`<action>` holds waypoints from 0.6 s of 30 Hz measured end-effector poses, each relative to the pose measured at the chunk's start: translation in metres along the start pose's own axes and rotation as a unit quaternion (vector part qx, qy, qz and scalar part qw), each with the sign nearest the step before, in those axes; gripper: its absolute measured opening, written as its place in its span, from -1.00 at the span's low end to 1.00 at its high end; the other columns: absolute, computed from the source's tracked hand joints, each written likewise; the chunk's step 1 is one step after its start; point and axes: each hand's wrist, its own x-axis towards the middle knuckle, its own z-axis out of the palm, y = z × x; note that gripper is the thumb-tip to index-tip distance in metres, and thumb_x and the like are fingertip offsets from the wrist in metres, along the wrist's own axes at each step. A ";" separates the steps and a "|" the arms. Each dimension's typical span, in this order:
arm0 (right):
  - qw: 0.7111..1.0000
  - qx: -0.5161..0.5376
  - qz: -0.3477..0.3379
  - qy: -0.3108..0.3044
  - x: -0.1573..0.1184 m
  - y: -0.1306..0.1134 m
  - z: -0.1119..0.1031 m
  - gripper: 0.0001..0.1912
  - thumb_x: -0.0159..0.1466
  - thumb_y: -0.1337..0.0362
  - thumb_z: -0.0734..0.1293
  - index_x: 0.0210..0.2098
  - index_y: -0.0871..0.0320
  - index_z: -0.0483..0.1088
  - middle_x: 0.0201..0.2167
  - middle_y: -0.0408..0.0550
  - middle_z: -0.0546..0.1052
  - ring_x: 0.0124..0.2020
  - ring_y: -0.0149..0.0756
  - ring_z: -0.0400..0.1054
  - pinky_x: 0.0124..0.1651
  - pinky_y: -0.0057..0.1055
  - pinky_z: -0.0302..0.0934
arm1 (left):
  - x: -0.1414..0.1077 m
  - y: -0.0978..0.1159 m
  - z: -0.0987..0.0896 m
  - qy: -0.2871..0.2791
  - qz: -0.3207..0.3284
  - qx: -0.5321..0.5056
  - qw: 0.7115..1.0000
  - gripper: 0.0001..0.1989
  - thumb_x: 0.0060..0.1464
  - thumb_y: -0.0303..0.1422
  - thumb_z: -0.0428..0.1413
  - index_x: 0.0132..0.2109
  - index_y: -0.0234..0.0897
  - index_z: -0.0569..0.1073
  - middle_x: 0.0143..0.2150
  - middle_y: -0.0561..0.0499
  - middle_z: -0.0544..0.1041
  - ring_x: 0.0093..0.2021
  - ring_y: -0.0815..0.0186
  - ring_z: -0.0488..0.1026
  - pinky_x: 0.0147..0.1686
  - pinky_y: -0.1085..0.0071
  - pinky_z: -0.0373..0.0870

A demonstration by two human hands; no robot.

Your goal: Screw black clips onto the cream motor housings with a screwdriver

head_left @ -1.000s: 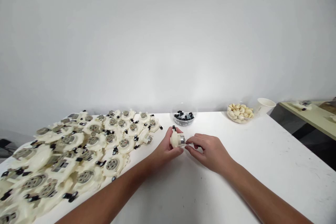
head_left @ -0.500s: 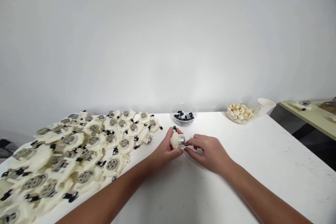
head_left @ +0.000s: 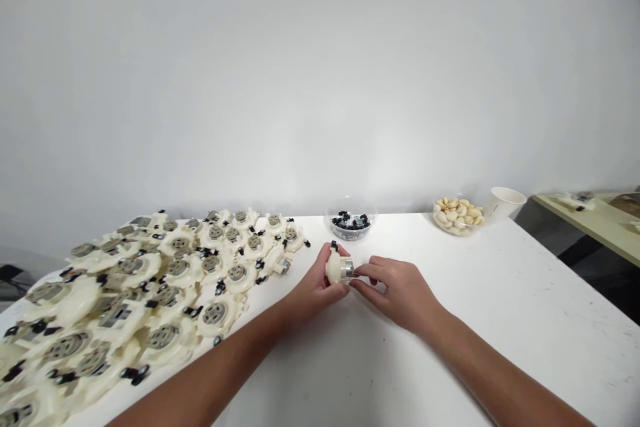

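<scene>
Along the left side of the white tabletop (head_left: pixel 525 320) lies a dense spread of cream plastic housings (head_left: pixel 150 293), each with a grey round grille at its centre, many with small black clips at the edges. They overlap in places and run from the near left corner toward the far edge.

Just right of that spread, the two hands are together in front of the body. The left hand (head_left: pixel 315 285) clamps a single cream plastic housing (head_left: pixel 333 268) in its fingers, raised off the tabletop, with a black clip on top and a short metal cylinder (head_left: pixel 347 269) pointing right. The right hand (head_left: pixel 400 295) comes in from the right, its fingertips (head_left: pixel 361 273) pinched at the end of the metal cylinder. Whatever they hold there, if anything, is too small to tell. Holding the housing firmly in one hand while the other works only with its fingertips looks like the steady way to do such fine work, with both wrists kept low and close.

Along the far edge stand a glass bowl of black and silver small parts (head_left: pixel 350 235), then a glass bowl of cream plastic pieces (head_left: pixel 446 229), then a white paper cup (head_left: pixel 505 202). Beyond the right edge, a pale side table (head_left: pixel 590 227) carries another cream housing (head_left: pixel 575 198).
</scene>
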 end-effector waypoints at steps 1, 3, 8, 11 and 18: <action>1.000 -0.006 -0.002 0.000 0.000 0.001 0.001 -0.77 0.43 0.14 0.30 -0.26 0.02 0.56 -0.46 -0.18 0.50 -0.46 -0.38 0.36 -0.39 -0.42 0.00 | 0.000 0.000 0.000 -0.005 -0.002 -0.002 1.000 -0.65 0.14 -0.46 0.13 0.01 -0.17 0.19 -0.32 0.15 0.19 -0.39 0.41 0.08 -0.37 0.46 0.07; 1.000 -0.020 -0.008 0.002 0.000 0.002 0.002 -0.73 0.45 0.15 0.27 -0.28 0.03 0.56 -0.46 -0.17 0.50 -0.45 -0.38 0.36 -0.40 -0.42 -0.02 | 0.000 0.001 0.000 -0.008 -0.004 -0.003 1.000 -0.65 0.14 -0.46 0.14 0.01 -0.18 0.19 -0.32 0.15 0.19 -0.40 0.41 0.08 -0.37 0.46 0.07; 0.999 -0.045 -0.019 0.007 -0.001 0.002 0.004 -0.65 0.49 0.14 0.22 -0.35 0.08 0.52 -0.49 -0.15 0.53 -0.44 -0.35 0.37 -0.39 -0.40 -0.06 | 0.000 0.003 0.000 -0.003 0.003 0.005 1.000 -0.65 0.12 -0.48 0.13 0.01 -0.20 0.20 -0.31 0.14 0.21 -0.39 0.41 0.09 -0.36 0.45 0.09; 0.999 -0.047 -0.021 0.010 -0.002 0.000 0.005 -0.63 0.49 0.15 0.20 -0.37 0.09 0.50 -0.50 -0.15 0.54 -0.45 -0.34 0.36 -0.39 -0.39 -0.06 | -0.001 0.008 0.001 -0.005 -0.006 0.002 1.000 -0.65 0.10 -0.51 0.11 0.00 -0.20 0.20 -0.31 0.15 0.21 -0.38 0.41 0.10 -0.35 0.45 0.10; 0.999 0.042 0.025 0.011 -0.001 -0.004 0.007 -0.69 0.45 0.16 0.23 -0.36 0.09 0.47 -0.51 -0.18 0.49 -0.48 -0.36 0.30 -0.39 -0.40 -0.02 | -0.001 0.007 0.003 0.012 -0.014 -0.019 1.000 -0.64 0.09 -0.46 0.15 0.00 -0.20 0.20 -0.32 0.15 0.23 -0.40 0.42 0.13 -0.40 0.49 0.09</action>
